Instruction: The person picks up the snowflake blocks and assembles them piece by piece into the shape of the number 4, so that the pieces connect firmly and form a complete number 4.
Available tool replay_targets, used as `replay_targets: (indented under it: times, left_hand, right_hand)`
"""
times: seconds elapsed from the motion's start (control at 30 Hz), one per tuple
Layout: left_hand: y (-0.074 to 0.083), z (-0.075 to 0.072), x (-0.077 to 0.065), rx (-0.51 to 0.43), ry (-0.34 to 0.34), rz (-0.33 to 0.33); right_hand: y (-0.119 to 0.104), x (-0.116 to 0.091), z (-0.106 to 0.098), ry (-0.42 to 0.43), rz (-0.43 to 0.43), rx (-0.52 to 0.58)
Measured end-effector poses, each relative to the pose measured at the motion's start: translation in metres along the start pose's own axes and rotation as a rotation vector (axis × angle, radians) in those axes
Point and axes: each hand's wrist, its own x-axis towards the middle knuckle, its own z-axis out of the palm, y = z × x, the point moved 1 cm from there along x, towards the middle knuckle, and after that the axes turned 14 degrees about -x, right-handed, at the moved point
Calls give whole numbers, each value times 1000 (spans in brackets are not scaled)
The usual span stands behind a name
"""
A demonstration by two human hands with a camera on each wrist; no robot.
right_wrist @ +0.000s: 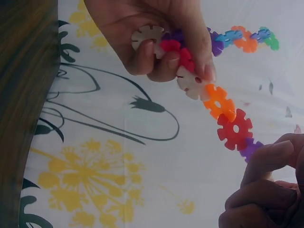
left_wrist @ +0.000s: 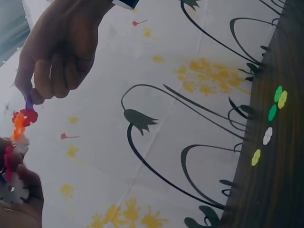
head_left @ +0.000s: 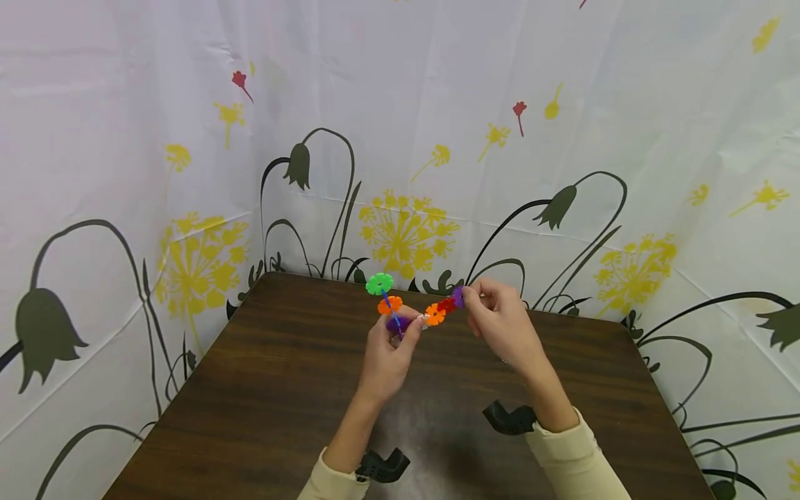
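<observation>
A chain of interlocking flower-shaped plastic discs runs between the two hands. My left hand [head_left: 384, 364] grips its middle part, thumb on a white disc [right_wrist: 189, 86], its fingers around pink, white and purple discs. Toward the right hand follow an orange disc [right_wrist: 224, 97], a red disc [right_wrist: 227, 133] and a purple disc [right_wrist: 251, 149]. My right hand [head_left: 503, 326] pinches that end purple disc between thumb and fingertips. On the other side of the left hand, the chain sticks up past blue and orange discs to a green disc [head_left: 379, 276]. Both hands are raised over the table.
A dark brown wooden table [head_left: 287, 375] stands below the hands. Several loose discs lie on it in the left wrist view, among them a white disc [left_wrist: 268, 136] and a green disc [left_wrist: 272, 113]. A white curtain [head_left: 400, 90] with printed flowers hangs around the table's back and sides.
</observation>
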Motion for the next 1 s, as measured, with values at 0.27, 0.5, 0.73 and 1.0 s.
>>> replay_targets:
  times: [0.27,0.5,0.73,1.0]
  left_hand:
    - [2,3,5,14,20,78]
    - [-3,0,9,8,15,110]
    - [-8,2,14,-115,97,149]
    - [-21,-10,19,-519,240,-112]
  right_hand:
    - [3,2,0,25,-45,93]
    - [4,6,8,55,-63,85]
    - [11,10,6,25,-49,124]
    - [78,15,3,44,76,89]
